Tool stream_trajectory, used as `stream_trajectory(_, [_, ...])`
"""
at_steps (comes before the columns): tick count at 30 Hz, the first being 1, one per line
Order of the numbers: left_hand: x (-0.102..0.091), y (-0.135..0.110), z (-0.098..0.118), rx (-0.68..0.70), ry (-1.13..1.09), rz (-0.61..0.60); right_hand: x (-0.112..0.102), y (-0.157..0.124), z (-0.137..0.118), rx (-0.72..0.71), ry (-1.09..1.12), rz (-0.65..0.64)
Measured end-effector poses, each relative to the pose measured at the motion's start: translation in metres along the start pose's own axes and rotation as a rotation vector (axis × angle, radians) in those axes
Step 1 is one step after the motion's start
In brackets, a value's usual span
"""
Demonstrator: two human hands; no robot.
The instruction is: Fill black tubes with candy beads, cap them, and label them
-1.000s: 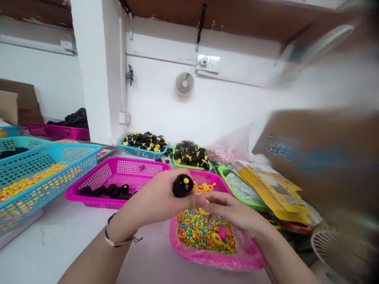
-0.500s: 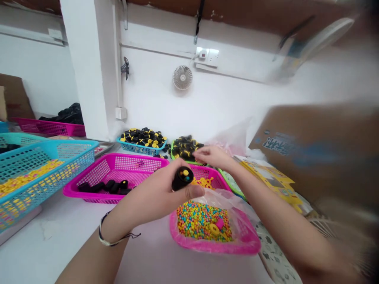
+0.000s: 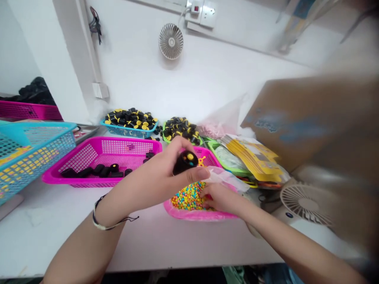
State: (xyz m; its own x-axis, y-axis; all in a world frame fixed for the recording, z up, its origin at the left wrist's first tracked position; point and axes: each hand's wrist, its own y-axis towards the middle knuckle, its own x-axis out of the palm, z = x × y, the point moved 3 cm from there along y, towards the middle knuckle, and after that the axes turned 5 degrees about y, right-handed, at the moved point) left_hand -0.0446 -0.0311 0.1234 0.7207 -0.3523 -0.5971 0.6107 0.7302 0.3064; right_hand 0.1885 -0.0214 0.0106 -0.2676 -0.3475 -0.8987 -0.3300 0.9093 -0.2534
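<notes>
My left hand (image 3: 156, 177) grips a black cylinder (image 3: 185, 162) between thumb and fingers, its end showing yellow and other coloured beads. My right hand (image 3: 220, 198) rests low at the edge of a heap of small multicoloured beads (image 3: 186, 198), under a fold of clear plastic bag (image 3: 225, 177). The beads lie in a pink tray (image 3: 195, 215). The fingers of my right hand are partly hidden, and I cannot tell whether they hold any beads.
A pink basket (image 3: 79, 152) with black cylinders stands left of my hands, beside a blue basket (image 3: 35, 157) of yellow pieces. Behind are a blue basket (image 3: 130, 132) and green tray (image 3: 167, 139) of black-and-yellow cylinders. A cardboard box (image 3: 296, 118) and fan (image 3: 308, 204) sit right.
My right hand has come back from the green tray to the bead tray. The plastic bag now lies folded over the tray's far side. The view has tilted lower.
</notes>
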Motion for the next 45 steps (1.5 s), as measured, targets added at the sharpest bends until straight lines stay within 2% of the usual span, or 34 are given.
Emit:
stream_trajectory(5, [0.001,0.001,-0.001,-0.042,0.044,-0.006,-0.010,-0.005,0.006,-0.030,0.076,0.022])
stream_trajectory(8, [0.003,0.000,0.000,-0.037,0.004,-0.028,-0.031,-0.009,0.001,-0.076,0.168,0.105])
stream_trajectory(11, [0.005,0.000,0.001,-0.036,-0.078,-0.059,-0.060,-0.016,-0.018,-0.145,0.279,0.231])
stream_trajectory(13, [0.009,0.002,0.002,-0.028,-0.159,-0.085,-0.078,-0.025,-0.037,-0.231,0.389,0.373])
stream_trajectory(15, [0.012,0.005,0.003,-0.028,-0.241,-0.105,-0.093,-0.040,-0.059,-0.384,0.536,0.624])
stream_trajectory(17, [0.016,0.007,0.002,-0.032,-0.317,-0.121,-0.096,-0.057,-0.079,-0.550,0.664,0.868])
stream_trajectory(19, [0.019,0.009,0.002,-0.030,-0.390,-0.119,-0.090,-0.068,-0.094,-0.642,0.710,0.974])
stream_trajectory(23, [0.025,0.010,0.004,-0.055,-0.490,-0.117,-0.073,-0.072,-0.106,-0.718,0.626,1.021])
stream_trajectory(29, [0.029,0.008,0.007,-0.069,-0.517,-0.170,-0.073,-0.062,-0.098,-0.808,0.441,0.998])
stream_trajectory(35, [0.031,0.009,0.013,0.093,-0.600,-0.152,-0.075,-0.067,-0.095,-0.864,0.337,1.071])
stream_trajectory(38, [0.038,0.010,0.011,0.077,-0.629,-0.115,-0.076,-0.068,-0.097,-0.868,0.296,1.093])
stream_trajectory(42, [0.044,0.013,0.009,0.002,-0.875,-0.011,-0.074,-0.064,-0.100,-0.899,0.266,0.958])
stream_trajectory(45, [0.046,0.018,0.014,0.014,-1.163,-0.065,-0.068,-0.056,-0.096,-0.878,0.532,0.842])
